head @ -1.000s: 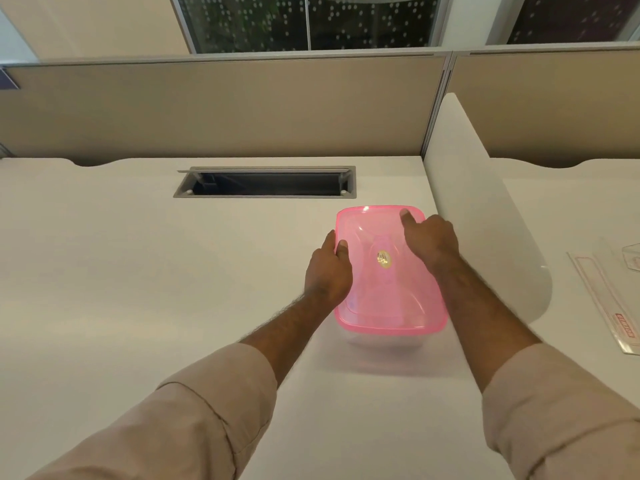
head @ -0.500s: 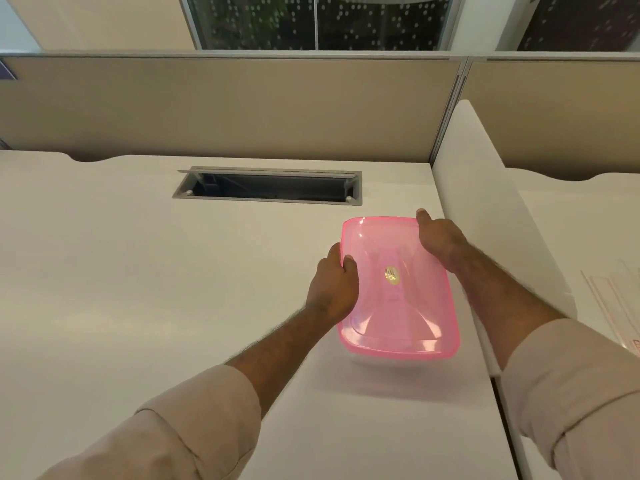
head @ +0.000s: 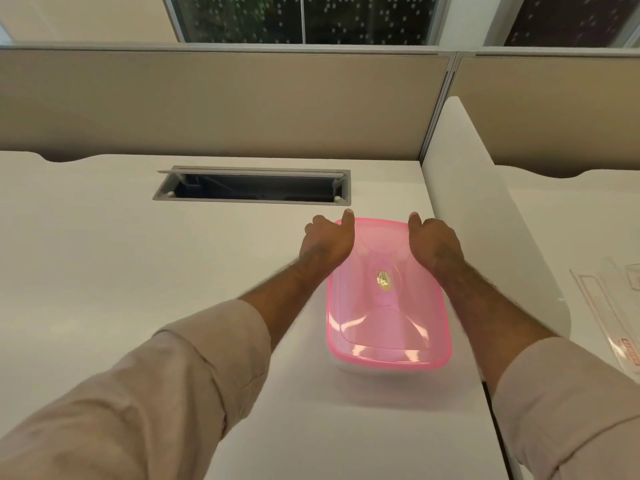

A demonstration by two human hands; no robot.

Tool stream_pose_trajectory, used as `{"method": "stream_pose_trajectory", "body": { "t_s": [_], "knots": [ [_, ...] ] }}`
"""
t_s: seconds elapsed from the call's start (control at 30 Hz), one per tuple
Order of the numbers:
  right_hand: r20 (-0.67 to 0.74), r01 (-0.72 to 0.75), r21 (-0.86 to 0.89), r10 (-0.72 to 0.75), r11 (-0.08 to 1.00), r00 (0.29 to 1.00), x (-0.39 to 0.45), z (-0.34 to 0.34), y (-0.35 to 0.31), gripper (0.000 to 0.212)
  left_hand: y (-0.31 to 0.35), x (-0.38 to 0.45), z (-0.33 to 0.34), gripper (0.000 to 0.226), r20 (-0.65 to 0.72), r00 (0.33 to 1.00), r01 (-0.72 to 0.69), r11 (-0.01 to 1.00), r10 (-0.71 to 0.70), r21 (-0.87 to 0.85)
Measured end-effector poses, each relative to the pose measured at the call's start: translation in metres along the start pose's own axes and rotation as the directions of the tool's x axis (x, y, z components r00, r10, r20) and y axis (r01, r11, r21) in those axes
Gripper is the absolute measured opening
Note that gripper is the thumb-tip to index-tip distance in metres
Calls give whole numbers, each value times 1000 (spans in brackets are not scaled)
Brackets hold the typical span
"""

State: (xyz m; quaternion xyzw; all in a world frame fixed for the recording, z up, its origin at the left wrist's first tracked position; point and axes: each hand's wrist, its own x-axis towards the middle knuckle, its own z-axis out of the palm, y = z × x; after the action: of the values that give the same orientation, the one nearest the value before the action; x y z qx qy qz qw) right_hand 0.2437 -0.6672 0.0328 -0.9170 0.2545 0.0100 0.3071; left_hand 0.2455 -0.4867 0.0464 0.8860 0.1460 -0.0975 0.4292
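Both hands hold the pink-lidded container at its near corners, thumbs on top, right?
Not quite. The head view shows the left hand and right hand holding the pink-lidded container at its far corners, not the near ones. The thumbs are on top.

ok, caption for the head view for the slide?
Left hand and right hand grip the far corners of a pink lid on a white desk.

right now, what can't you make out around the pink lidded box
Head view only.
On the left hand and right hand, fingers lie behind the hands at the far edge of the pink lid; grip unclear.
Under the lid, the container: covered; contents unknown.
The gold sticker: print too small.
The desk cable slot: inside too dark.
At right, the clear plastic piece: cut by the frame edge.
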Motion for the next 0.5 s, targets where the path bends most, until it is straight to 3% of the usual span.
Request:
{"method": "stream_pose_trajectory", "body": {
  "t_s": [0.1,0.27,0.5],
  "knots": [
    [-32,-2,-36,1,999,999,1,3,0,67,6,17,2,85,3,1000,-31,995,31,97],
    [-13,-17,-65,16,998,1000,3,3,0,69,3,31,6,48,18,1000,19,1000,-19,9],
    [20,-11,-62,12,998,1000,6,5,1,72,0,42,9,34,2,1000,-5,1000,5,-30]
  ]
}}
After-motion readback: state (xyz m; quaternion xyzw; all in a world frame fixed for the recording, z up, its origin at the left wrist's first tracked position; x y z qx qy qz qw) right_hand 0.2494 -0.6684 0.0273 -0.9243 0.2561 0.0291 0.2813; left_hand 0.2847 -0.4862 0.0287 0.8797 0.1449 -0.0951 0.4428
